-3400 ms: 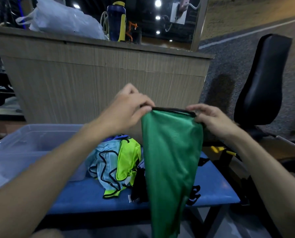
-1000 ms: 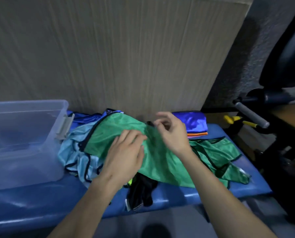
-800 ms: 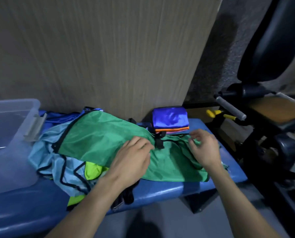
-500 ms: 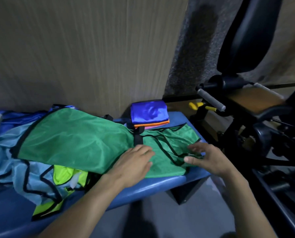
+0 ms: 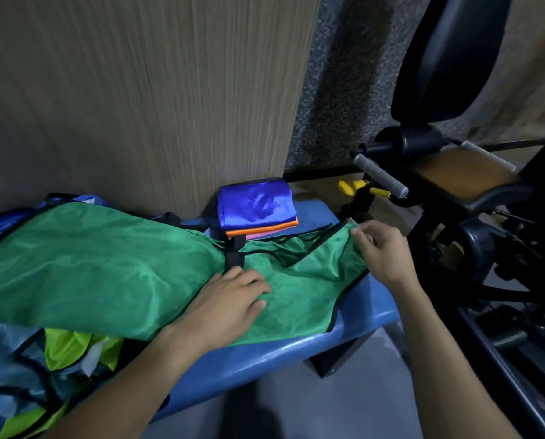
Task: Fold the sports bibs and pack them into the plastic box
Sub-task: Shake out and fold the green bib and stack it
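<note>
Green bib (image 5: 106, 264) lies spread across blue padded bench (image 5: 296, 346) before wood-grain panel (image 5: 144, 90).

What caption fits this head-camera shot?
Left hand flattens green bib on blue bench; right hand pinches its corner.

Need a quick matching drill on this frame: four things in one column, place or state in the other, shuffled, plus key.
Things:
1. left hand
2. right hand
3. green bib
4. folded stack

Place or state:
A. spread along the blue bench
B. against the wood panel
C. flat on the green cloth
D. pinches the bib's far corner

Pairs: 1-C, 2-D, 3-A, 4-B
</note>
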A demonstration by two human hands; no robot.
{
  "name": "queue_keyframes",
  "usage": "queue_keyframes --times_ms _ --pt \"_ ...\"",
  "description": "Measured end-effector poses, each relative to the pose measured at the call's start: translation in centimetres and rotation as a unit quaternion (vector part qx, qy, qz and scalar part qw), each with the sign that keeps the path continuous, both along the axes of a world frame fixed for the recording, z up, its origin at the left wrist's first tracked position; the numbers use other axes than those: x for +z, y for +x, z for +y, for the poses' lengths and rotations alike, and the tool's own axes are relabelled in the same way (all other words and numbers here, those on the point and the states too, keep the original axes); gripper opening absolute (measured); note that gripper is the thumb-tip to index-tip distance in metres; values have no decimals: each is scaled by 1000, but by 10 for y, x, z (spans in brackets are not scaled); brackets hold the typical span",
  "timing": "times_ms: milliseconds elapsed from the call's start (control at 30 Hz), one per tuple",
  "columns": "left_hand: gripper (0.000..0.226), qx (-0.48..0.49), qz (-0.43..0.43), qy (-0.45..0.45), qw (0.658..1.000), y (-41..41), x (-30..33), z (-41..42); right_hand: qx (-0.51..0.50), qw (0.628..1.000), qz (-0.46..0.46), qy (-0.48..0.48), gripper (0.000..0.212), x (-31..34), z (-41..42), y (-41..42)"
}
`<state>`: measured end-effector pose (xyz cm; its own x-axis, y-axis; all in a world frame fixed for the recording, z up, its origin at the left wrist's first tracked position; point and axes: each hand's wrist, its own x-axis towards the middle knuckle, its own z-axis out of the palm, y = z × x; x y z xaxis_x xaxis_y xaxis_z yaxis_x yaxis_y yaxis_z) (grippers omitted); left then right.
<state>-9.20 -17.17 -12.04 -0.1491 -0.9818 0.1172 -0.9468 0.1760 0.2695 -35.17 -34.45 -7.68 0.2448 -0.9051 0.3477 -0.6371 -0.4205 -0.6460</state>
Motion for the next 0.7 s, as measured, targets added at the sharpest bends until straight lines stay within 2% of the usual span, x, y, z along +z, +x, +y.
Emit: queue_keyframes --times_ms 67,133,200,300,400,500,633,700 --pt "50 3 -5 -8 1000 -2 -1 -1 -64 997 15 35 21 -1 -18 15" --pt "37 6 -3 -20 1000 -1 -4 -2 -115 988 26 97 21 -8 -35 25" --pt "29 7 7 -32 999 1 -6 -4 -119 975 60 178 23 -13 -48 31" --pt "25 9 9 -37 999 2 -6 -5 -66 965 75 243 28 -8 -62 34" --pt "25 16 10 -40 999 1 -4 -8 -11 960 68 270 42 -3 -71 38" --pt "25 18 7 -40 999 0 -3 -8 41 956 81 278 28 -6 -78 43" --pt "24 24 10 -38 999 0 -3 -7 137 945 146 257 38 -6 -85 39" --pt "24 26 9 -40 999 0 -3 -8 177 938 170 243 37 2 -86 35"
